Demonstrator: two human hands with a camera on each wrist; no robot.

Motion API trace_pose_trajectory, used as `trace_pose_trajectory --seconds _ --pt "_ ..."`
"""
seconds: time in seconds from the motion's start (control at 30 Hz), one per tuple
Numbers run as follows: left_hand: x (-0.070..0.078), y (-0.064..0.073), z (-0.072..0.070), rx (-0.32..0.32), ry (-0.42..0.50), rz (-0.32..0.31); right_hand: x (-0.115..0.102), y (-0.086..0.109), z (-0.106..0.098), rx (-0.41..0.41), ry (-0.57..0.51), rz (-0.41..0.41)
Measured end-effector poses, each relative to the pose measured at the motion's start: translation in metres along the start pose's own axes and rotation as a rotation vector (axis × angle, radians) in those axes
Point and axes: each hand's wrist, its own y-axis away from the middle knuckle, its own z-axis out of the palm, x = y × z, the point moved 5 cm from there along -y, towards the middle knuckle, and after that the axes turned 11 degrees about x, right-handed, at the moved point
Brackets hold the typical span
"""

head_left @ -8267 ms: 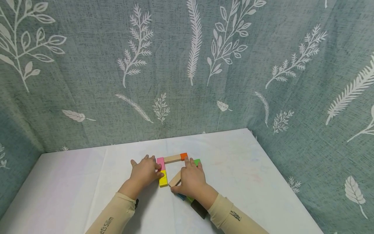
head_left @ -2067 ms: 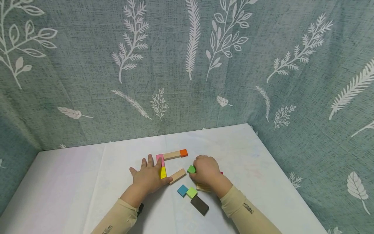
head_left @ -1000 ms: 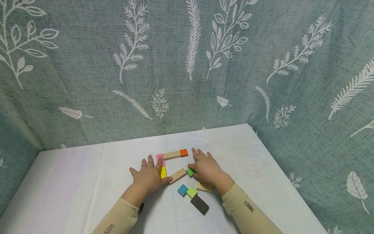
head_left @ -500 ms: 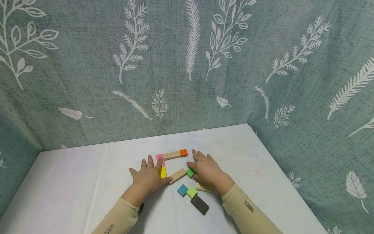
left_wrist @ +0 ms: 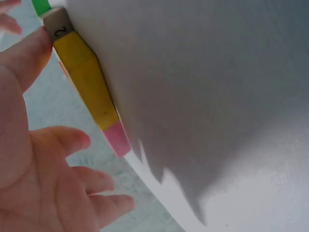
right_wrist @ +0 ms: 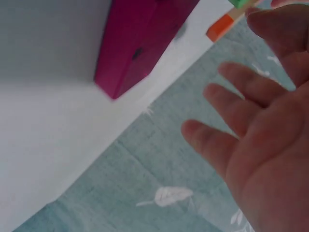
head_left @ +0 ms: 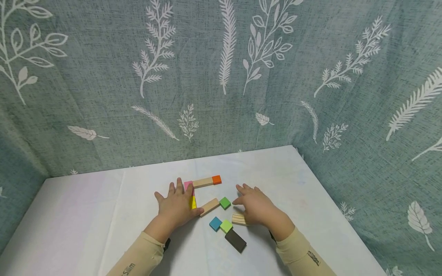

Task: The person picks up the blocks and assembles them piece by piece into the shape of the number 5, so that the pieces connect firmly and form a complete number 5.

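Observation:
My left hand (head_left: 174, 207) lies with spread fingers over a pink block (head_left: 188, 184) and a yellow block (head_left: 193, 203) set end to end. Its thumb touches or nearly touches the near end of a slanted plain wooden block (head_left: 210, 207). A green cube (head_left: 225, 203) stands at that block's far end. My right hand (head_left: 257, 207) hovers to the right of the green cube, fingers loosely extended, holding nothing. Partly hidden beneath it is another plain wooden block (head_left: 238, 219). In the right wrist view, a magenta block (right_wrist: 135, 53) shows near the right hand; the head view hides it.
Behind, a plain wooden block (head_left: 203, 183) runs from the pink block to an orange cube (head_left: 216, 179). Nearer me, a blue cube (head_left: 215, 224), a light green cube (head_left: 226, 226) and a dark brown block (head_left: 236, 241) form a slanting row. A patterned curtain (head_left: 207, 126) rises behind the white table (head_left: 148, 174).
About two seconds ago my right hand held the green cube; it was then set against the slanted wooden block and released. The right hand has since drawn back rightward. The left hand stays nearly still.

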Motion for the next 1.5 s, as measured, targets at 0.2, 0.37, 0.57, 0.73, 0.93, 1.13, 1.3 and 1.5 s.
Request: trace_pose_trajectory --seconds 0.2,0.37,0.57,0.73,0.93,1.13,1.3,1.5 --pt "0.001 0.002 -0.006 0.042 0.031 0.01 0.004 0.019 -0.003 -0.09 -0.048 -0.049" --pt "0.007 0.007 -0.017 0.113 0.058 0.039 0.007 0.026 0.002 -0.121 -0.07 -0.034" --pt "0.038 0.024 -0.031 0.251 0.057 0.184 0.007 0.027 0.006 -0.02 0.035 -0.056" --pt "0.068 0.044 -0.034 0.251 0.048 0.296 0.001 0.027 0.012 0.019 0.15 -0.076" --pt "0.086 0.051 -0.017 0.187 -0.002 0.301 0.003 0.034 0.011 0.093 0.146 -0.058" --pt "0.104 0.055 -0.002 0.206 -0.066 0.361 0.009 0.04 0.005 0.009 -0.041 -0.115" --pt "0.118 0.068 0.004 0.144 -0.079 0.516 0.01 0.039 0.009 -0.059 -0.05 -0.133" --pt "0.119 0.074 0.005 0.066 -0.095 0.513 0.009 0.032 0.011 0.02 -0.015 -0.09"
